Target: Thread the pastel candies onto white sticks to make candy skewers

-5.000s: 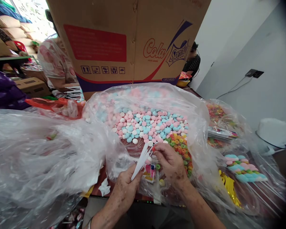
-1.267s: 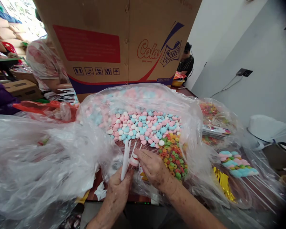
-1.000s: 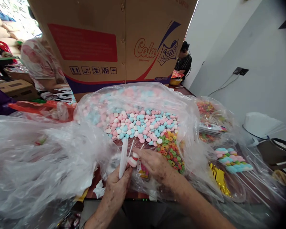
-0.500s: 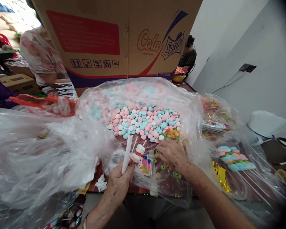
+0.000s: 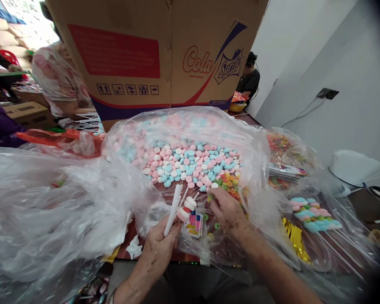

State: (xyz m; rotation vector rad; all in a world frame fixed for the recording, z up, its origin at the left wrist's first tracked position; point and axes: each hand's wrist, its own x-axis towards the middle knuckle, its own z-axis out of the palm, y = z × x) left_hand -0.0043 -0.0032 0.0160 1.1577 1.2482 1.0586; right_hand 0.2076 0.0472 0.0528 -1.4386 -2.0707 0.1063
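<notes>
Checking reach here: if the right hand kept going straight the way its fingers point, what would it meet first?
Probably the colourful ring candies, right at the fingertips of the right hand; the pink, blue and white candies lie just beyond. Depth is hard to judge.

Single head-worn view, aimed forward and down, close over the near table edge; cardboard box seen far.

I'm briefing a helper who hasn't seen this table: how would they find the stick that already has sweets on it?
Start at the big cardboard box; below it lies the bag of pastel candies. At its near edge the left hand grips white sticks; only the loaded stick carries threaded pieces.
</notes>
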